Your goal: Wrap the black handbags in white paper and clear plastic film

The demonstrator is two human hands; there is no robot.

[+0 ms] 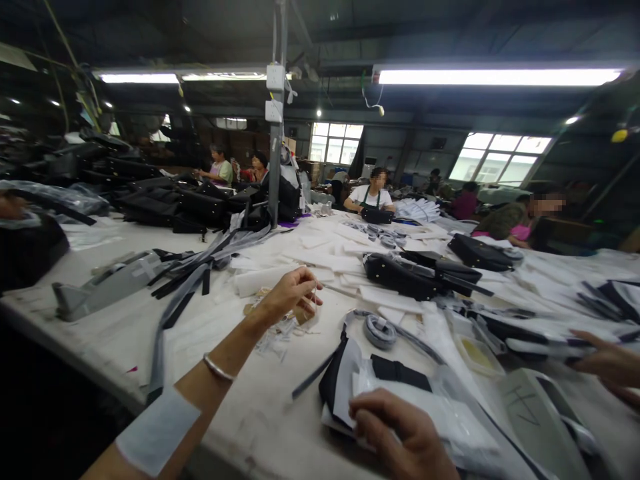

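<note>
Across the space before me spreads the pale surface [263, 413], and on its near side, right of centre, lies a black bag [330, 387]. Its long axis runs mostly sideways, from the dark end on the left down toward the lower right, with pale plastic [455, 420] lying along it. My right grip [387, 420] is the nearer one, over the bag's near side, its fingers curled; the blur is such that I cannot tell whether they press on the plastic, pinch something or just hover. My left grip [311, 293] stands farther out and to the left, past the bag's dark end and well apart from it, so from there the bag lies to the right and back toward me. Another person's hand [605, 360] shows off to the far right, clear of both of mine. Beyond the bag a coiled grey strap [380, 333] rests on the surface, to the right of my left grip. Just under that grip are scattered small tags [280, 330]; one brown tag [303, 315] shows right below my fingers. My left thumb and fingertips come together on a thin pale string [315, 301], the smallest thing of all.
</note>
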